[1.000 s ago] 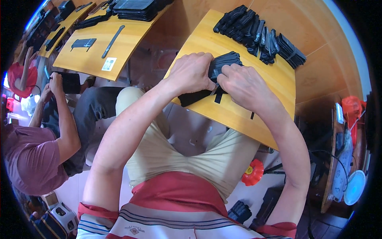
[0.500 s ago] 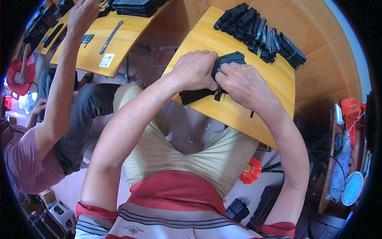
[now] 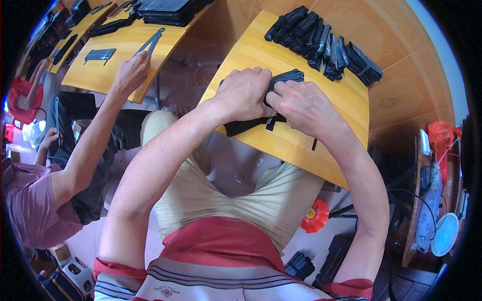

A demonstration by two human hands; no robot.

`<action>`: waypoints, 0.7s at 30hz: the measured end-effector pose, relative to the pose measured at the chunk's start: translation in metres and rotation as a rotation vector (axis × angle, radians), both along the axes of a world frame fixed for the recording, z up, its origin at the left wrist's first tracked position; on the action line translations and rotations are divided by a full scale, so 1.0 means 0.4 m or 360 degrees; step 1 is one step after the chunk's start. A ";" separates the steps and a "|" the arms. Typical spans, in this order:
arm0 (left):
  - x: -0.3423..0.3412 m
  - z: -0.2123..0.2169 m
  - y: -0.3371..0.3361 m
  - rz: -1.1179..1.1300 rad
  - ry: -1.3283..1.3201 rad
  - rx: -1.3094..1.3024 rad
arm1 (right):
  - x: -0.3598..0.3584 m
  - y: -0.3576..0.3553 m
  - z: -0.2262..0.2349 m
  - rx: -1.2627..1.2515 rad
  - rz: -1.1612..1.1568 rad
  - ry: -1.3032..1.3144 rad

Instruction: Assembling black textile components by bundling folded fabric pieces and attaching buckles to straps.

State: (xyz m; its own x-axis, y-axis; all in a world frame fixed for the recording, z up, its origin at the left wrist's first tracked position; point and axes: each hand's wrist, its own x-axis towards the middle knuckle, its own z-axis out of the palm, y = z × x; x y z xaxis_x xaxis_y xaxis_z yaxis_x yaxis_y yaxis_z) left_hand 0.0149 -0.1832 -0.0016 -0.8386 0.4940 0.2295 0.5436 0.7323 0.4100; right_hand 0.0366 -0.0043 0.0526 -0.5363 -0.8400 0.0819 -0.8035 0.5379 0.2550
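Observation:
A bundle of flat black straps [image 3: 288, 77] lies across the yellow wooden table before me, its layered ends fanning out at the far side. My left hand [image 3: 246, 95] is closed round the bundle's left part, and dark material [image 3: 243, 126] shows below it. Pressed close beside it, my right hand [image 3: 297, 103] pinches the bundle near its middle with bent fingers. Between my hands a short black strip [image 3: 270, 124] hangs down toward the table's near side. Fingertips and the exact grip point are partly hidden behind my knuckles.
Several bundled black straps [image 3: 321, 42] lie along the far edge of my table [image 3: 336, 115]. At left, a co-worker's hand [image 3: 133, 72] holds a dark strap [image 3: 154, 42] over another table, where a strap stack [image 3: 168, 10] lies. A red-orange flower-shaped object [image 3: 315, 215] is on the floor.
The co-worker's hand has come down over the left table and now holds the strap that lay there. My hands stay on the bundle, with only a slight shift.

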 end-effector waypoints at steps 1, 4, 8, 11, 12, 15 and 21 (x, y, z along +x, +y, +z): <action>0.002 0.006 0.002 -0.0005 0.0006 0.0001 | -0.002 0.001 0.005 0.0013 -0.0014 -0.0003; 0.005 0.023 0.008 -0.0016 -0.0098 -0.0009 | -0.022 0.019 0.008 0.0033 -0.0095 -0.0067; 0.004 0.015 0.004 0.0014 -0.0079 0.0000 | -0.032 0.023 0.024 -0.0054 -0.0195 -0.0240; 0.003 0.006 0.006 0.0014 -0.0017 0.0011 | -0.026 0.025 0.031 -0.0098 -0.0254 -0.0283; 0.004 0.009 0.007 0.0012 -0.0011 0.0011 | -0.023 0.023 0.034 -0.0047 -0.0312 -0.0293; 0.011 0.019 0.013 0.0030 -0.0103 -0.0018 | -0.002 0.016 0.047 0.0021 -0.0467 -0.0352; 0.011 0.020 0.015 0.0034 -0.0125 -0.0054 | 0.028 0.111 0.066 -0.0080 -0.0753 -0.0854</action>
State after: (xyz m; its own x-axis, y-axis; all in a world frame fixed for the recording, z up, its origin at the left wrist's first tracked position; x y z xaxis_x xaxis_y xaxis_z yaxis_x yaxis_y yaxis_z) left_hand 0.0194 -0.1770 0.0063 -0.8637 0.4823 0.1460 0.4949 0.7575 0.4256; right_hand 0.0477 0.0401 0.0789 -0.8194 -0.5095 -0.2627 -0.4887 0.8604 -0.1443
